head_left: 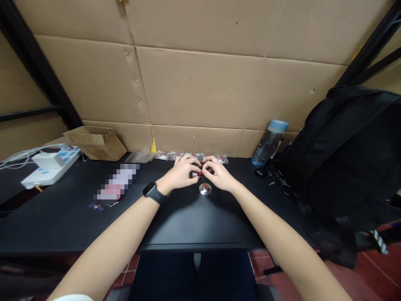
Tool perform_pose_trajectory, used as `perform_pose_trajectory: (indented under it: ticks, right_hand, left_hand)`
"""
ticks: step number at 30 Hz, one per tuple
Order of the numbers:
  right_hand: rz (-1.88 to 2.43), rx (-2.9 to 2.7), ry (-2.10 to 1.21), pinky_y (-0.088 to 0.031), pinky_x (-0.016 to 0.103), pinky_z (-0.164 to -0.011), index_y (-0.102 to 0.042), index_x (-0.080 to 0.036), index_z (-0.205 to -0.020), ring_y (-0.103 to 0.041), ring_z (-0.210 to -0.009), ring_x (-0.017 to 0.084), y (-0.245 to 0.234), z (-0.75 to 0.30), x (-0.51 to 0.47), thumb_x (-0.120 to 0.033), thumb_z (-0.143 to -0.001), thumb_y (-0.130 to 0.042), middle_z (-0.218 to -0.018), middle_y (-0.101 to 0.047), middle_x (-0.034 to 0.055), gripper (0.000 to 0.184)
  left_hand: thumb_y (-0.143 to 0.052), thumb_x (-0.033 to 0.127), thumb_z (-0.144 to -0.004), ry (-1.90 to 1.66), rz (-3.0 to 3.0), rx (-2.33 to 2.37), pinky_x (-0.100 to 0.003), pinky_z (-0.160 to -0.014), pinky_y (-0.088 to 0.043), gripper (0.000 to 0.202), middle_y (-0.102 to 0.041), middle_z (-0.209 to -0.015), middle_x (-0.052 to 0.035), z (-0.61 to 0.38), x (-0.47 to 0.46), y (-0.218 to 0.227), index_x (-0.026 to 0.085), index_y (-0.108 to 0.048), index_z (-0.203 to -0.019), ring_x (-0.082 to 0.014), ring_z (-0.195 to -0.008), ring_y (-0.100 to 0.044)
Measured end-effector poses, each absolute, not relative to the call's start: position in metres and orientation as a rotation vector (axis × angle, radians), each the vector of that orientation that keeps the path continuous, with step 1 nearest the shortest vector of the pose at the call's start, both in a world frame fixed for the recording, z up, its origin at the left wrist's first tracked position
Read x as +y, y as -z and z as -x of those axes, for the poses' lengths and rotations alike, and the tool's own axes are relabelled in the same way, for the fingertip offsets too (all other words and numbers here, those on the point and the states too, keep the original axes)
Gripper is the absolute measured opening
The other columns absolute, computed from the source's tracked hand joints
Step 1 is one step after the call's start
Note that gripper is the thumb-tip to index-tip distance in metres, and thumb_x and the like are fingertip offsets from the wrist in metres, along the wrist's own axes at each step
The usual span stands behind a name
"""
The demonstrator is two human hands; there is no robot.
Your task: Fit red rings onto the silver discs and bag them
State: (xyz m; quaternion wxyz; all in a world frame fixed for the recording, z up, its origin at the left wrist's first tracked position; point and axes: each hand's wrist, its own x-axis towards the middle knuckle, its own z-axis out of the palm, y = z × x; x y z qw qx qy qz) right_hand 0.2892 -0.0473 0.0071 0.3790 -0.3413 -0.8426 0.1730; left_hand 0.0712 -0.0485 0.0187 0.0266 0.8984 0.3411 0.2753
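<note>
Left hand, nearly closed, pinches a small metal part; right hand, likewise, a red piece. Fingertip work seems in hand, next needing steadiness; a metal disc lies at their six o'clock.

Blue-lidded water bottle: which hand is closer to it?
Right. The right hand is left of the blue-lidded water bottle; the left hand is farther left.

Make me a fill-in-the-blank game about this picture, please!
1. A small, bright ____ piece shows between the left hand and the right hand.
2. The watch is on the person's ____ wrist.
3. The table under the shiny disc is coloured ____.
4. The bottle has a light ____ lid.

Missing words: red; left; black; blue.
</note>
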Motion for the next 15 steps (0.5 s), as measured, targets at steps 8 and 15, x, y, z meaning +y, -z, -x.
perform_pose_trajectory:
  ticks: [8, 15]
  right_hand:
    - [0.922, -2.423, -0.441, -0.048, 0.030, -0.073, -0.066, -0.021, -0.096, -0.059, -0.075, 0.016, -0.011, -0.296, -0.049, -0.037, -0.093, -0.064, -0.091, -0.062, 0.0032, 0.017]
    - [1.021, -2.704, -0.442, -0.040, 0.024, -0.064, -0.075, -0.023, -0.087, -0.059, -0.070, 0.014, -0.016, -0.309, -0.047, -0.020, -0.084, -0.070, -0.081, -0.068, 0.0005, 0.006]
  left_hand:
    - [-0.073, 0.030, -0.081, -0.616, -2.752, 1.107, -0.045, -0.097, -0.030, 0.006, -0.071, -0.100, -0.0036, -0.058, -0.036, -0.012, 0.028, -0.078, -0.078, -0.0289, -0.109, -0.055]
    - [-0.070, 0.022, -0.081, -0.422, -2.705, 1.103, -0.038, -0.091, -0.027, 0.010, -0.075, -0.080, 0.0001, -0.053, -0.038, -0.016, 0.027, -0.076, -0.074, -0.0231, -0.092, -0.065]
